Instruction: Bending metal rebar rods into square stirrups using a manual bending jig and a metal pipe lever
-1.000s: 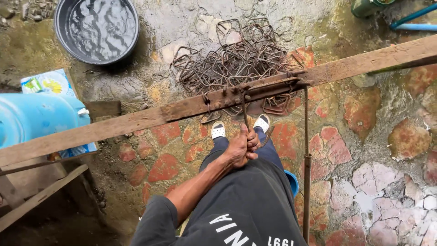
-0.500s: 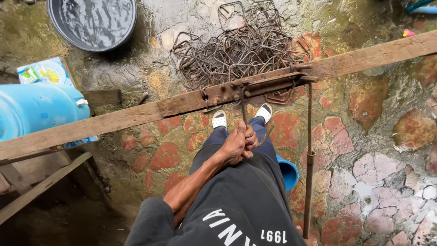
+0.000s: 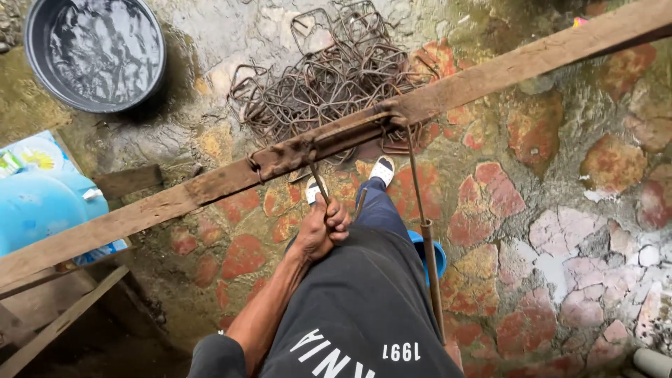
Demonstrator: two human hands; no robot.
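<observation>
**Q:** So, what is closest to the camera?

**A:** Looking straight down, a person in a dark shirt and blue trousers stands on a floor (image 3: pixel 560 231) of red and pale stones. Their left hand (image 3: pixel 320 229) is at the centre of the view, closed tight around a thin rusty steel rod (image 3: pixel 316 183). The right hand is out of sight, so I cannot tell its state.

**Q:** Where does the rod go?

**A:** It rises toward 12 o'clock from the fist into a rusty metal fitting (image 3: pixel 294 155) fixed on a long wooden plank (image 3: pixel 518 64). The plank crosses the whole view, from 8 o'clock up to 2 o'clock.

**Q:** Anything else near the person?

**A:** A second, longer iron bar (image 3: pixel 425 245) hangs from the plank at about 4 o'clock of the hand, just beside the person's leg. Part of a blue bucket (image 3: pixel 435 253) shows behind that leg. Two white shoes (image 3: pixel 381 169) point toward 12 o'clock under the plank.

**Q:** And farther off?

**A:** Beyond the plank, at 12 o'clock, lies a tangled pile of bent steel stirrups (image 3: pixel 329 77). At 10 o'clock sits a round black basin (image 3: pixel 94 52) full of water. At 9 o'clock, by the left edge, is a large light-blue drum (image 3: pixel 38 210).
</observation>
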